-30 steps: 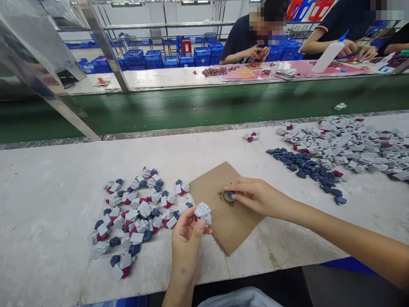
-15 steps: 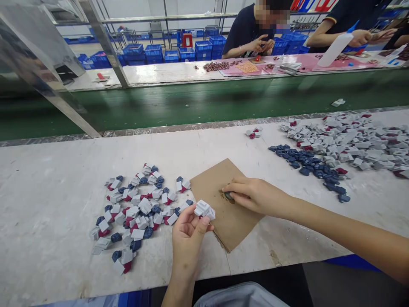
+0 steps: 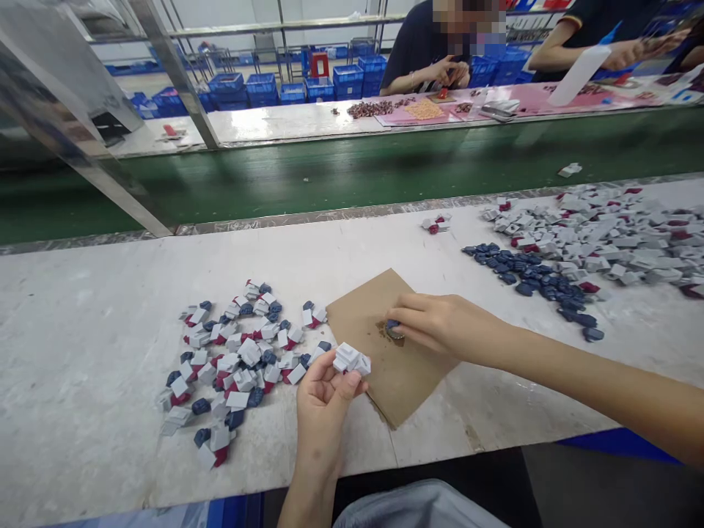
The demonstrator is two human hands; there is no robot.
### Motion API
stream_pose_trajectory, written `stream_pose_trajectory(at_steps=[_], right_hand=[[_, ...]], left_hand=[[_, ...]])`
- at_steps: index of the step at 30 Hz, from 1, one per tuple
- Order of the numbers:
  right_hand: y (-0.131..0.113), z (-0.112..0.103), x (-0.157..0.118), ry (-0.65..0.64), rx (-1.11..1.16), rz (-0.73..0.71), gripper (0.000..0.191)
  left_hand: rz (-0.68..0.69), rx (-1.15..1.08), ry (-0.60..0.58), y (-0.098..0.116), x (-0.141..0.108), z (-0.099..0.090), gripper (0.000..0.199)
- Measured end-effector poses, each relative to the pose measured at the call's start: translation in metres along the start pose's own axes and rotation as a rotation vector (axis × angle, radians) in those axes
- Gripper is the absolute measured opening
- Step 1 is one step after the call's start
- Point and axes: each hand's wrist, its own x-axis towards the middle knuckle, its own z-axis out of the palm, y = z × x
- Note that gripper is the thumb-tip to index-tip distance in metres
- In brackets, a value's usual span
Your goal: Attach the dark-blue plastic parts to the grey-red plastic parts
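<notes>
Between the thumb and fingers of my left hand (image 3: 327, 396) is a white blocky plastic part (image 3: 350, 359), held beside the left edge of a brown cardboard sheet (image 3: 418, 381). My right hand (image 3: 434, 323) pinches a small dark blue plastic piece (image 3: 391, 323) over the cardboard. Just under that piece lies a small round dish (image 3: 396, 335), partly covered by my fingers, with brown wet-looking spots around it. To the left spreads a pile of joined white, dark red and blue parts (image 3: 236, 363).
At the right lie loose dark blue pieces (image 3: 536, 279) and a large heap of white and dark red parts (image 3: 616, 235). A small cluster (image 3: 437, 224) sits behind the cardboard. Beyond the table runs a green belt (image 3: 330, 180); two people work across it, near a white bottle (image 3: 580, 75).
My right hand has lifted slightly, and the blue piece in its fingers now shows above the dish. My left hand keeps the white part almost in place. The view has shifted a little.
</notes>
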Motion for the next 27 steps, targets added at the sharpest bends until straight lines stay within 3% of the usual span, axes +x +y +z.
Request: stream_pose_trajectory(at_steps=[5,7,10,16,23,27], right_hand=[[-0.027,-0.024,-0.005,0.07,0.59,0.229,0.023],[-0.038,-0.031,-0.007,0.091,0.739,0.333,0.021],[-0.049,-0.036,-0.01,0.151,0.878,0.377,0.015],[-0.055,-0.036,-0.014,0.251,0.824,0.267,0.007],[-0.056,-0.035,-0.021,0.281,0.655,0.155,0.006],[-0.057,-0.036,-0.023,0.262,0.614,0.119,0.004]], left_hand=[[-0.074,-0.091,0.007,0.006,-0.009,0.012,0.028],[-0.09,-0.124,-0.007,0.006,-0.011,0.017,0.028],[-0.107,-0.159,-0.026,0.006,-0.013,0.022,0.028],[-0.098,-0.21,-0.057,0.003,-0.018,0.027,0.028],[-0.066,-0.202,-0.076,0.0,-0.02,0.028,0.027],[0.056,-0.12,-0.081,0.0,-0.023,0.03,0.024]])
